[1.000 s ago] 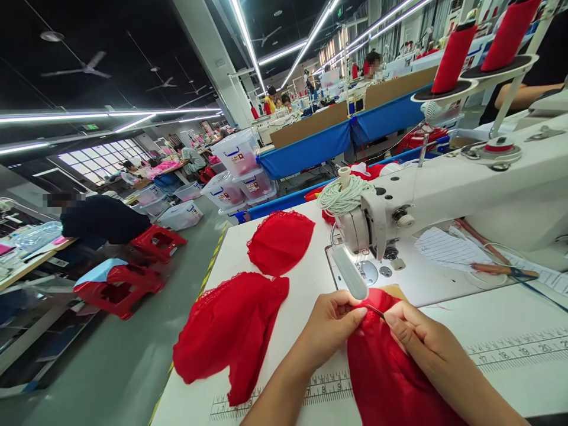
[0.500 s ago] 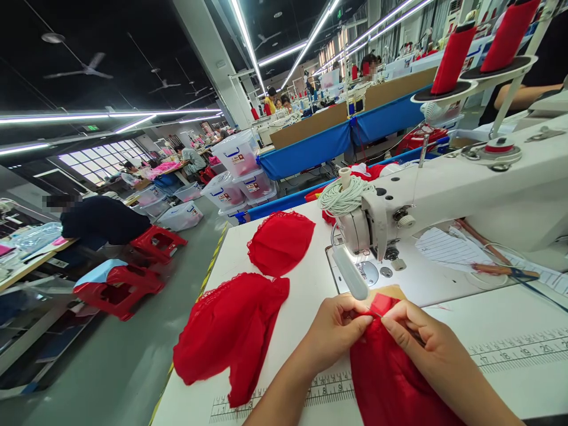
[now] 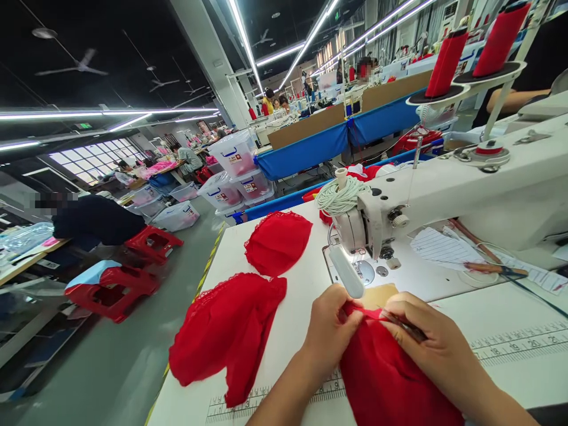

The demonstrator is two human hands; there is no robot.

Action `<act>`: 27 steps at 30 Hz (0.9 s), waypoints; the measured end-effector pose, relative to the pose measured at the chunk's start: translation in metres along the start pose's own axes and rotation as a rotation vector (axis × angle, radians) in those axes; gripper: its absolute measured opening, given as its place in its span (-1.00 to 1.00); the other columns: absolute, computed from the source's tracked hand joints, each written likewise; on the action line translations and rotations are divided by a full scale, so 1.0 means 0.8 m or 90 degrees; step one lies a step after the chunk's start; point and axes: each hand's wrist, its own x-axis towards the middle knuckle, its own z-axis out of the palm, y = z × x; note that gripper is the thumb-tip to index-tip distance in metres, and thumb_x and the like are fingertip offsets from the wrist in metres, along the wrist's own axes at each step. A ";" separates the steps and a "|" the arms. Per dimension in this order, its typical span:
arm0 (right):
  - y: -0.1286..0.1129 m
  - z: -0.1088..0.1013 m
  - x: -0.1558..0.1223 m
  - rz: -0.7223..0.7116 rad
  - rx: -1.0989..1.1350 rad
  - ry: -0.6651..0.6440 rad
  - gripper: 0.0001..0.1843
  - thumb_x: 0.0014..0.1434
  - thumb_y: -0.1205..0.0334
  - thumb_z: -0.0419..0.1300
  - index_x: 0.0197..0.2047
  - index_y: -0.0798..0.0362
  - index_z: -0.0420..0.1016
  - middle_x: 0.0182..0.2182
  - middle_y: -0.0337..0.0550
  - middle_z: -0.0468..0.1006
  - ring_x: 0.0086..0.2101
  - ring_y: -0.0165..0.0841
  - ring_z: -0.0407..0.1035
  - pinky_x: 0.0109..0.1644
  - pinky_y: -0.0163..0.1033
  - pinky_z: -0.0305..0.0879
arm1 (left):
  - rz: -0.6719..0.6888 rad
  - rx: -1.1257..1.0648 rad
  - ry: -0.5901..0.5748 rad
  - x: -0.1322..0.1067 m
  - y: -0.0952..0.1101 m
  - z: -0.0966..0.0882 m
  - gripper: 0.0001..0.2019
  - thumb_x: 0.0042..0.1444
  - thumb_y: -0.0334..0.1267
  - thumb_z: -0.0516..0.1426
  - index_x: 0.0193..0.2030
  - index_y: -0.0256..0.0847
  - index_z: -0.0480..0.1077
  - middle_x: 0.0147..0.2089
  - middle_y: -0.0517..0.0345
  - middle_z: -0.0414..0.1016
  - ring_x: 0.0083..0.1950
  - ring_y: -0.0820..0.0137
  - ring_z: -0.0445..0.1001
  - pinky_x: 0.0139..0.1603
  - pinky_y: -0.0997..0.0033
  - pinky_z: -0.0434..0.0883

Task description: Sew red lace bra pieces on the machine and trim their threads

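My left hand [image 3: 331, 331] and my right hand [image 3: 428, 346] both pinch the top edge of a red fabric piece [image 3: 390, 384] lying on the white sewing table [image 3: 293, 319], just in front of the sewing machine [image 3: 444, 195]. The fingers of my right hand also hold a thin dark tool [image 3: 406, 324] against the cloth. A narrow red strip is stretched between my two hands. To the left lie two more red lace pieces, one near [image 3: 226, 343] and one farther back [image 3: 278, 241]. The needle area sits just beyond my fingers.
A coil of white cord [image 3: 341, 195] rests on the machine head; two red thread cones [image 3: 473, 50] stand behind. Scissors [image 3: 497, 269] and paper lie right of the machine. Red stools [image 3: 113, 284], plastic bins [image 3: 235, 171] and seated workers fill the aisle at left.
My hands have drawn the cloth's top edge closer to me, so less red fabric lies under the machine's lamp. The view has shifted slightly.
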 end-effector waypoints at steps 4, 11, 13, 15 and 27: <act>0.002 0.001 -0.013 -0.001 -0.067 0.028 -0.80 0.25 0.06 0.04 -0.22 -0.11 0.45 -0.27 -0.23 0.53 -0.28 -0.35 0.46 -0.23 -0.29 0.39 | 0.208 0.096 0.049 -0.004 -0.013 0.005 -0.84 0.03 -0.54 0.07 -0.42 -0.20 0.33 -0.41 0.22 0.28 -0.44 0.49 0.27 -0.45 0.53 0.25; 0.013 -0.010 -0.028 -0.125 -0.227 0.102 -0.70 0.28 0.04 0.02 -0.02 -0.09 0.47 -0.16 -0.19 0.62 -0.17 -0.28 0.51 -0.19 -0.27 0.44 | 0.308 0.154 0.063 -0.008 -0.013 0.008 -0.84 0.10 -0.53 0.07 -0.39 -0.18 0.31 -0.41 0.21 0.27 -0.45 0.49 0.29 -0.47 0.53 0.29; 0.015 -0.011 -0.031 -0.148 -0.225 0.101 -0.72 0.26 0.08 0.06 -0.04 -0.09 0.50 -0.19 -0.21 0.64 -0.19 -0.29 0.53 -0.17 -0.29 0.44 | 0.305 0.156 0.070 -0.008 -0.013 0.008 -0.83 0.10 -0.53 0.07 -0.39 -0.17 0.30 -0.40 0.21 0.27 -0.44 0.49 0.30 -0.46 0.54 0.31; 0.011 -0.011 -0.034 -0.119 -0.163 0.089 -0.76 0.26 0.11 0.08 -0.08 -0.10 0.51 -0.23 -0.24 0.64 -0.22 -0.32 0.53 -0.16 -0.34 0.42 | 0.326 0.174 0.090 -0.007 -0.013 0.010 -0.82 0.09 -0.55 0.05 -0.39 -0.17 0.28 -0.41 0.22 0.25 -0.45 0.50 0.29 -0.48 0.55 0.30; -0.026 0.009 -0.033 0.237 0.223 -0.085 -0.56 0.23 -0.09 -0.08 -0.57 -0.02 0.03 -0.61 -0.35 0.11 -0.53 -0.41 0.01 -0.43 -0.28 -0.04 | 0.449 0.266 0.139 -0.006 -0.015 0.013 -0.77 0.07 -0.64 0.05 -0.42 -0.21 0.20 -0.44 0.20 0.25 -0.45 0.50 0.25 -0.49 0.56 0.30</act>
